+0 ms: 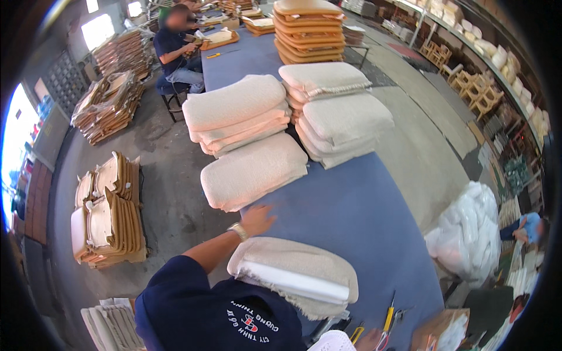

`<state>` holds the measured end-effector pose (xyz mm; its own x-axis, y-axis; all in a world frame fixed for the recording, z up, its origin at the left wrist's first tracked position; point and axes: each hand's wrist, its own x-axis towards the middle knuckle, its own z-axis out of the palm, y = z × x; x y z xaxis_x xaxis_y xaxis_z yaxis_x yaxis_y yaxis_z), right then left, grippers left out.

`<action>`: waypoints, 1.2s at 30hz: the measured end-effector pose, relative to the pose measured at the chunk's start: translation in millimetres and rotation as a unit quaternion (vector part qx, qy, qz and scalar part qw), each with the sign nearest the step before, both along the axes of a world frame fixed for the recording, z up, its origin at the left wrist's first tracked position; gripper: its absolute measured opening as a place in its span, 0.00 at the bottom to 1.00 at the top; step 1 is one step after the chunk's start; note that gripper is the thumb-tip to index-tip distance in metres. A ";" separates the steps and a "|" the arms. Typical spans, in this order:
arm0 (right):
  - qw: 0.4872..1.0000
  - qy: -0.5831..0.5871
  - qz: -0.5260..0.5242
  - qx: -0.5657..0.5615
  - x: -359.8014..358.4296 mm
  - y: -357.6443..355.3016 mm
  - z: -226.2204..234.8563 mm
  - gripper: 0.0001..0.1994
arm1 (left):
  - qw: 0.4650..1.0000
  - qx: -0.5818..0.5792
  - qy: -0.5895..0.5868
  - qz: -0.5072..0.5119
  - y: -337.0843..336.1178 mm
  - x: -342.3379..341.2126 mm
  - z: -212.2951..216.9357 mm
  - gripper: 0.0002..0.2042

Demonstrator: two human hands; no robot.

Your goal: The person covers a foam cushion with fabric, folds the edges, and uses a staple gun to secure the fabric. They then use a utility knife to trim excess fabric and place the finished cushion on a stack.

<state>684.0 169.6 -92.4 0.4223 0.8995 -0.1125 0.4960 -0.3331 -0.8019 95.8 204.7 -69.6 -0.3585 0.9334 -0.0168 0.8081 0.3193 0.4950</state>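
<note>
My left hand, with a metal-banded watch on the wrist, reaches over the blue-covered table. Its fingers are stretched out and hold nothing. Close to me lies a beige fabric cushion with a frayed edge. A strip of white foam shows along its near side. At the lower edge, my right hand is only partly in view, beside scissors and a yellow-handled tool; its fingers are too hidden to read. Just beyond my left hand sits another beige cushion.
Stacked beige cushions and more stacks stand farther along the table. Behind them rises a tall pile of brown-edged pads. Bundled panels stand on the left floor, a white plastic bag at right. A co-worker sits far left.
</note>
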 end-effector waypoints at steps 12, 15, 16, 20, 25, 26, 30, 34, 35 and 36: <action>0.917 0.331 0.205 -0.087 -106.1 133.0 -13.5 0.27 | 0.886 0.045 -0.428 0.172 -81.1 10.5 -36.0 0.30; 0.885 0.400 0.237 0.003 -97.8 183.1 0.1 0.29 | 0.897 0.128 -0.410 0.104 -60.1 -3.5 26.9 0.29; 0.897 0.405 0.172 0.036 -115.3 191.6 28.8 0.28 | 0.919 0.131 -0.371 0.028 -52.1 -6.5 48.8 0.28; 0.940 0.174 0.271 0.111 -86.0 235.5 26.1 0.32 | 0.938 0.117 -0.275 -0.175 -20.2 10.2 78.2 0.29; 0.974 0.114 0.151 0.128 -157.8 229.8 -1.4 0.25 | 0.959 0.097 -0.121 -0.237 -29.5 40.3 33.2 0.34; 0.973 0.094 0.142 0.157 -141.7 226.6 -9.0 0.26 | 0.963 0.071 -0.099 -0.240 -26.9 50.2 36.6 0.35; 0.973 0.143 0.109 0.145 -143.2 209.4 7.4 0.25 | 0.965 -0.014 -0.029 -0.260 -18.3 66.4 55.6 0.37; 0.966 0.188 0.077 0.159 -145.8 212.2 -9.0 0.25 | 0.950 -0.038 0.018 -0.310 6.6 87.1 66.3 0.39; 0.964 0.198 0.063 0.168 -143.6 211.0 -10.5 0.25 | 0.943 -0.033 0.032 -0.331 15.0 95.4 70.3 0.39; 0.963 0.197 0.058 0.175 -152.5 212.4 -12.1 0.24 | 0.938 -0.030 0.047 -0.341 20.5 102.3 71.0 0.39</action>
